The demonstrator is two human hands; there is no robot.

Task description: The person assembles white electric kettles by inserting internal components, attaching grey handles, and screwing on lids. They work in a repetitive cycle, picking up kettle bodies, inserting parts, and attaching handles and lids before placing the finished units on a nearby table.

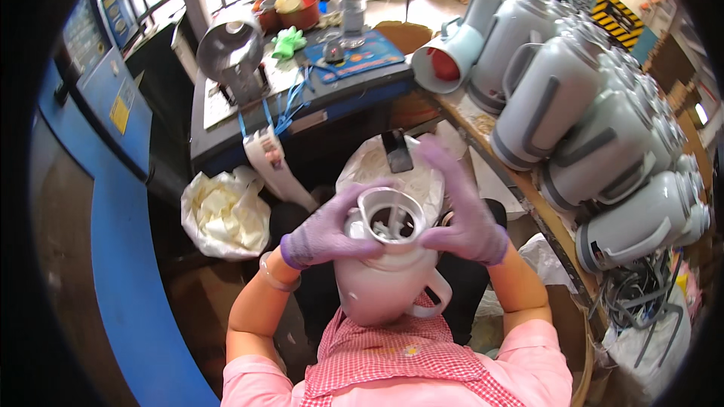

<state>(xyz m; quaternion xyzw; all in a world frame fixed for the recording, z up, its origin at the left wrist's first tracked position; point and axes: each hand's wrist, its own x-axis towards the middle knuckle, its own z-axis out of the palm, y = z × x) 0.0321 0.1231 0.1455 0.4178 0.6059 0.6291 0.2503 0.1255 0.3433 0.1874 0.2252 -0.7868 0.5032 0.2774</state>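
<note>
A pale grey jug (381, 283) stands upright in my lap against the checked apron. Its handle (436, 294) points to the right, and a ring-shaped collar (392, 237) surrounds its open mouth, with something pale and unclear inside. My left hand (332, 227), in a purple glove, curls around the left side of the neck, thumb near the collar. On the other side, my right hand (466, 215), gloved alike, has its thumb at the collar's right edge while its fingers stretch up and away from the jug. Beyond the mouth is a black flat piece (397, 152).
Several grey jugs (554, 94) crowd the bench at right, one lying with its red inside (445, 65) showing. A dark table (354, 71) ahead bears a metal bowl (230, 53) and green cloth (288, 43). White bags (226, 215) flank my knees; a blue cabinet (124, 256) stands left.
</note>
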